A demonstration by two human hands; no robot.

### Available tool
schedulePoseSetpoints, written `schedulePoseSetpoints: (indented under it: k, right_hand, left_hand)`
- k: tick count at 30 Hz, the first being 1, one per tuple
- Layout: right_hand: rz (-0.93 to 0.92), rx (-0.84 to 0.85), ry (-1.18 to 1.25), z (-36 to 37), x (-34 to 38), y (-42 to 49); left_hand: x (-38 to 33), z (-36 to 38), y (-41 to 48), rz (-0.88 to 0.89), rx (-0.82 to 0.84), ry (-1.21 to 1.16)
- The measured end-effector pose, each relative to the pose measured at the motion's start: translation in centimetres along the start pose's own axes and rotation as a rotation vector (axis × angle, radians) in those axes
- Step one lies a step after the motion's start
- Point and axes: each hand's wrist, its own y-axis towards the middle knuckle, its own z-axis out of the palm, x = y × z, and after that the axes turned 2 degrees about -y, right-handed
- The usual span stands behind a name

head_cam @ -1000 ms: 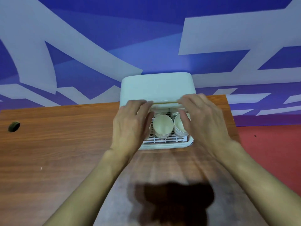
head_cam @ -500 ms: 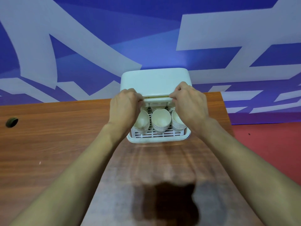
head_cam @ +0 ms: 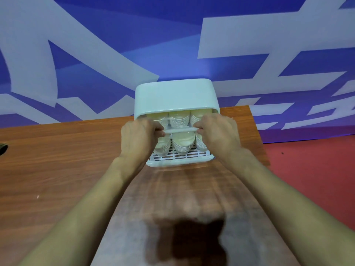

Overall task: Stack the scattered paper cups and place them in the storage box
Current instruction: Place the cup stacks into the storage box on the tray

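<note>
Left hand (head_cam: 142, 139) and right hand (head_cam: 217, 135) are curling round the handle bar (head_cam: 180, 130) across the storage box (head_cam: 175, 96) at the far edge of the table (head_cam: 57, 160), stacked paper cups (head_cam: 182, 144) sitting inside, and an uneven tug is risking jamming the bar or dragging the box.

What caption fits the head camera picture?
Left hand and right hand grip the cover handle of the storage box holding stacked paper cups.

Cup stacks (head_cam: 182, 144), a crossbar (head_cam: 180, 129), left hand (head_cam: 140, 139) and right hand (head_cam: 217, 135) crowd the storage box (head_cam: 175, 96) mouth; table (head_cam: 57, 160) spreads leftward.
</note>
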Motion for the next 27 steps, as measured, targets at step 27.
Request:
schedulePoseSetpoints:
  k: [27]
  right_hand:
    - [0.017, 0.669, 0.069, 2.6, 0.2, -4.2]
  left_hand:
    - [-0.3, -0.5, -3.5, 0.009, 0.666, 0.032]
